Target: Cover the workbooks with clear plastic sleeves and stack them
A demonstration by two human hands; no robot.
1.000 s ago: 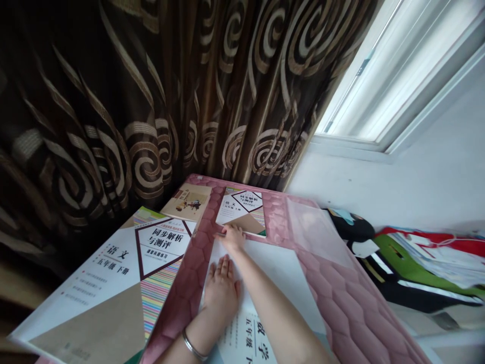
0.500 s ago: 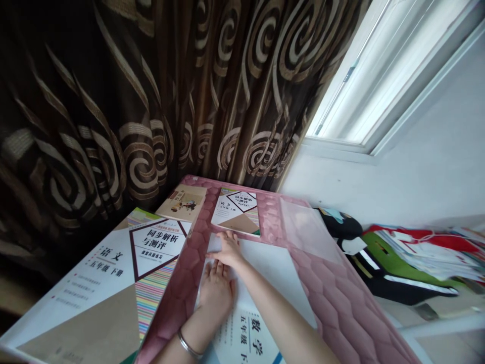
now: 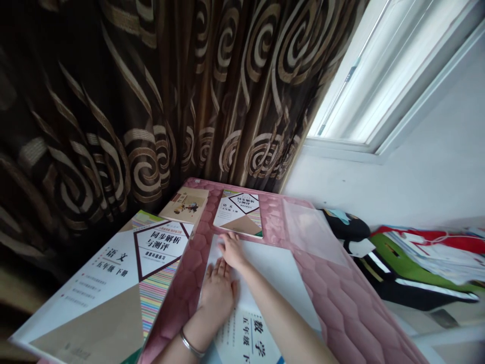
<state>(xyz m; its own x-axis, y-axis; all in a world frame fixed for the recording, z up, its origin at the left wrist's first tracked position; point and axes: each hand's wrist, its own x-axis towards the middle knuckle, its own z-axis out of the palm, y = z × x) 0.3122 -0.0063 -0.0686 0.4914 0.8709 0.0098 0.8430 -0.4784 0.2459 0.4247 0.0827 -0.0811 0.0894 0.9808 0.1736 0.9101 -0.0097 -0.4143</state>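
A maths workbook [image 3: 248,328] with Chinese lettering lies in front of me, its lower part showing between my forearms. A plain pale sheet [image 3: 269,258] spreads over its far part; how the two are joined I cannot make out. My left hand [image 3: 217,289], with a silver bangle at the wrist, presses flat on the sheet's left side, fingers stretched out. Just beyond it, my right hand [image 3: 231,250] rests on the sheet near its far left corner, fingers extended. The fingertips of the left hand meet the right hand.
A large Chinese-language workbook [image 3: 109,288] lies at left, with a tan booklet [image 3: 185,205] behind it. A smaller workbook [image 3: 239,212] lies beyond my hands. A translucent sheet [image 3: 316,232] rests on the pink quilted cover [image 3: 341,298]. Bags and papers [image 3: 420,258] are at right.
My right hand has shifted slightly on the sheet and its thumb no longer sticks out to the left. My left hand stays pressed flat. The whole view has moved a little.
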